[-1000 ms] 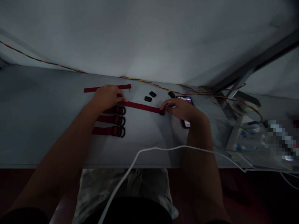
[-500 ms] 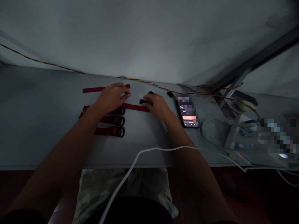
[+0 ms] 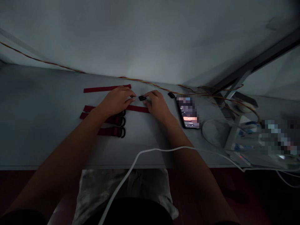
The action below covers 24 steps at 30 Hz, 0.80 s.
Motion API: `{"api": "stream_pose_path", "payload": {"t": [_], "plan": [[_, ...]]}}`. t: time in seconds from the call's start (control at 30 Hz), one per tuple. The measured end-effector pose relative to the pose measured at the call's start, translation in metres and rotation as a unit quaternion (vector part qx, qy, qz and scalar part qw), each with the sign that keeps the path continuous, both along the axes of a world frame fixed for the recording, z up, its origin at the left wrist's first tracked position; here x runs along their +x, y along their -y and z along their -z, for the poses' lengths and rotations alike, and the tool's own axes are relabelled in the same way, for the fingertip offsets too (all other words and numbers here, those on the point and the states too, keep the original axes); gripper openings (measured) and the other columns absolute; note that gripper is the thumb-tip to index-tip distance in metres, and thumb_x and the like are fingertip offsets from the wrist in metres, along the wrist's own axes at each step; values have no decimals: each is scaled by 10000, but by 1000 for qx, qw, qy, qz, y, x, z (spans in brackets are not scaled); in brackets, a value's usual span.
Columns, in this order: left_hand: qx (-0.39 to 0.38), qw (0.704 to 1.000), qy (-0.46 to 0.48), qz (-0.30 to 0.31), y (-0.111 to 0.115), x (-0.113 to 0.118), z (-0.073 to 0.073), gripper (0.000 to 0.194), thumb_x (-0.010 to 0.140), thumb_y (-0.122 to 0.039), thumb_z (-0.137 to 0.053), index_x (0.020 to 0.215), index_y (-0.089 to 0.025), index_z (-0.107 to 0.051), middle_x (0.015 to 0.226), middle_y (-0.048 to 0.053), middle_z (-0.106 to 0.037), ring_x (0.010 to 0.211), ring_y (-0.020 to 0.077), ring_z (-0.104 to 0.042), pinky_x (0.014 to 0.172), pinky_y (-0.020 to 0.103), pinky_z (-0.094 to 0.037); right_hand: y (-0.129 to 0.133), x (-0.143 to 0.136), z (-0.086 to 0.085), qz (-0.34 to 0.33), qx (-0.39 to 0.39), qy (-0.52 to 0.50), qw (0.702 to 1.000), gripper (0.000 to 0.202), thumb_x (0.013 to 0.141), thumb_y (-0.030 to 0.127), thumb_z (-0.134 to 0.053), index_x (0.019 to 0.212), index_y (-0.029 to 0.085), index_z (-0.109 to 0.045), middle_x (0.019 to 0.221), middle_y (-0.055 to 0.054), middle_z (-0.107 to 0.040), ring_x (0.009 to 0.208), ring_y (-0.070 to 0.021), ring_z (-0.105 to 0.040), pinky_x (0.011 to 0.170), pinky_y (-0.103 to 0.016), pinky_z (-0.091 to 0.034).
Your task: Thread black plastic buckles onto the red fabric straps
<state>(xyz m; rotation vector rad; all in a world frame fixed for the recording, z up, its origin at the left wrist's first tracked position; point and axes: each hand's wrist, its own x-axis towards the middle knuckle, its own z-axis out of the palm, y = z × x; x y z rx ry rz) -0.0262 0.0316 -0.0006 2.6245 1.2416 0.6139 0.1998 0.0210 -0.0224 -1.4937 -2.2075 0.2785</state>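
My right hand [image 3: 157, 104] pinches a small black buckle [image 3: 142, 98] between thumb and fingers, its far end pointing left. Just left of it is my left hand [image 3: 120, 99], fingers bent and tips slightly apart, not touching the buckle. A red webbing strap [image 3: 138, 108] lies flat below the two hands, its right end near my right hand. Another red strap [image 3: 98, 89] lies behind my left hand, partly covered by it. Under and beside my left forearm are several red straps with black ring buckles [image 3: 118, 132], partly hidden.
Another black buckle [image 3: 171, 95] lies by a phone [image 3: 188, 112] with a lit screen, right of my right hand. A white cable [image 3: 161, 150] crosses above both the table edge and my right forearm. Twisted wires [image 3: 145, 82] run along the wall; a clear box [image 3: 243, 140] stands at right.
My right hand has brought the black buckle up and slightly left, off the strap. My left hand has moved right, towards it.
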Motion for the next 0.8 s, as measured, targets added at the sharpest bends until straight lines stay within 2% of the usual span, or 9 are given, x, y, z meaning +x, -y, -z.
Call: {"api": "stream_pose_path", "payload": {"t": [0.1,0.23,0.37,0.57,0.73,0.8], "plan": [[6,1000,0,-1,-1,0,0,284,1005,-274,-553,1157,-141,-753,1164,147,-766,1166,319,-679,1083,482,-502,1,-6,3,-8,10,24,1000,352,1005,193,-581,1304,103,-742,1255,-226,-681,1211,-337,-612,1141,-502,-448],[10,1000,-5,0,-1,0,3,277,1000,-258,-541,1144,-164,-757,1161,134,-768,1183,316,-673,1090,484,-498,0,-16,5,-8,2,10,1000,279,1001,266,-625,1183,167,-811,1145,-183,-720,1129,-311,-647,1082,-480,-494],[9,1000,-8,-4,-2,1,4,285,1004,-266,-534,1136,-161,-764,1165,135,-766,1174,317,-680,1077,481,-507,1,-22,8,4,-15,-18,1000,234,964,239,-641,1124,195,-807,1076,-133,-758,1091,-290,-663,1024,-443,-514],[5,1000,-13,8,-2,1,4,308,1004,-258,-524,1145,-142,-771,1170,150,-765,1190,331,-681,1087,499,-507,3,-24,6,61,-45,-16,997,231,914,260,-691,1106,143,-745,1123,-161,-732,1129,-309,-640,1011,-440,-497],[11,1000,-4,10,0,3,4,298,1004,-289,-555,1154,-151,-773,1151,148,-766,1167,327,-688,1062,477,-522,-2,-19,2,18,-70,-47,996,63,898,169,-722,960,161,-734,1025,-111,-747,1005,-251,-669,952,-376,-491],[6,1000,-3,12,0,3,4,317,1005,-311,-566,1192,-143,-759,1167,157,-763,1195,337,-678,1066,484,-519,-4,-17,3,6,-66,-73,995,115,864,119,-741,967,164,-717,980,-86,-751,925,-227,-675,898,-350,-496]]}}
